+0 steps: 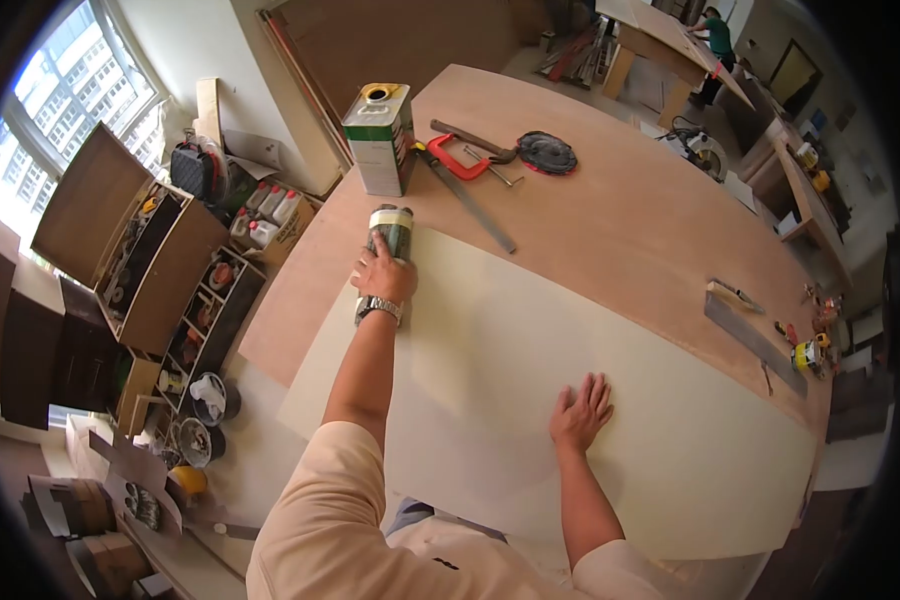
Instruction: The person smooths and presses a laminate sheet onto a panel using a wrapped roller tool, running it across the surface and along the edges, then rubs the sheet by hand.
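My left hand is wrapped over a dark green block with a pale band, at the upper left corner of a cream sheet. A watch is on that wrist. My right hand lies flat on the sheet with its fingers spread, holding nothing. Beneath the sheet is a large brown wooden board. A green and white metal can stands just beyond the block.
Beyond the sheet lie a hammer, a red clamp, a metal file and a black round pad. At right rests a handsaw. A person stands far off. Buckets sit lower left.
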Demonstrator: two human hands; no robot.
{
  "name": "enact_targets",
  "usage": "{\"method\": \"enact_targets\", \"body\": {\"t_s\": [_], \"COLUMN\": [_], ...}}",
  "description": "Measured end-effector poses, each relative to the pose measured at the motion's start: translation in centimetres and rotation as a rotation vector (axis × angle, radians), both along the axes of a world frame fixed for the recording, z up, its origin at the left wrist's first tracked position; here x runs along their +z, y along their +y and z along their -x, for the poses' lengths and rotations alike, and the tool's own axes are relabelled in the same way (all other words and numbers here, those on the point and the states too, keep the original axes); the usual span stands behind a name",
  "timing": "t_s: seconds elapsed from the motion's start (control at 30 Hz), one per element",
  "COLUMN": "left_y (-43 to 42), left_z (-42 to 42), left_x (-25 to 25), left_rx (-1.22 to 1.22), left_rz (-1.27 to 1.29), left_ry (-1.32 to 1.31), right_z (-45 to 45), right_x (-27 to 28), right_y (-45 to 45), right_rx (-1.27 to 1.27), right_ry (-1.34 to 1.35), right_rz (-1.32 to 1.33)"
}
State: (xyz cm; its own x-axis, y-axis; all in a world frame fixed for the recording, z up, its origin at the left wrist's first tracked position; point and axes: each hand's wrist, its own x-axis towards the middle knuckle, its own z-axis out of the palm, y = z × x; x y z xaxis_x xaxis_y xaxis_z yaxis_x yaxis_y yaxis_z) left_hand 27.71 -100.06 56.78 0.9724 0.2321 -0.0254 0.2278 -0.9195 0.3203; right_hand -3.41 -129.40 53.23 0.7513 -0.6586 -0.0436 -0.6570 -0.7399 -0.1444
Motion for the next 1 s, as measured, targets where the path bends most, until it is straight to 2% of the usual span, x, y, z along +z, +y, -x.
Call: {"method": "enact_targets", "body": {"t_s": [0.1,0.2,0.3,0.4,0.5,0.57,0.77,1.0], "left_y": [-0.1,0.4,0.8,1.2,4.0,4.2,5.1,10.9], "left_z": [4.6,7.1,5.9,4.4,3.3,2.6,5.5,15.3], "left_x": [1.4,2.3,4.7,6.4,2.0,1.0,1.0,0.9], "left_rx": [-0.167,-0.342,-0.355,-0.291,-0.226,-0.227,-0.203,0.057], "left_rz": [0.069,0.029,0.0,0.081,0.066,0.036,0.009,0.054], "left_ry": [0.048,0.088,-0.078,-0.376,-0.131,-0.027,-0.034,-0.044], "right_z": [-0.4,-0.3,-0.5,-0.3,0.2,-0.1,-0.1,-0.4], "right_x": [0.1,0.1,0.0,-0.5,-1.0,-0.5,-0.8,-0.1], "right_y": [-0.1,0.1,-0.3,-0.3,-0.1,-0.3,-0.4,-0.3], "right_rx": [-0.002,-0.01,-0.006,-0.002,0.02,0.001,0.011,0.003], "right_ry": [-0.011,-0.02,-0.02,-0.033,-0.038,-0.023,-0.023,-0.024], "right_rz": [-0.012,-0.033,-0.021,0.002,0.025,0.014,0.032,0.014]}}
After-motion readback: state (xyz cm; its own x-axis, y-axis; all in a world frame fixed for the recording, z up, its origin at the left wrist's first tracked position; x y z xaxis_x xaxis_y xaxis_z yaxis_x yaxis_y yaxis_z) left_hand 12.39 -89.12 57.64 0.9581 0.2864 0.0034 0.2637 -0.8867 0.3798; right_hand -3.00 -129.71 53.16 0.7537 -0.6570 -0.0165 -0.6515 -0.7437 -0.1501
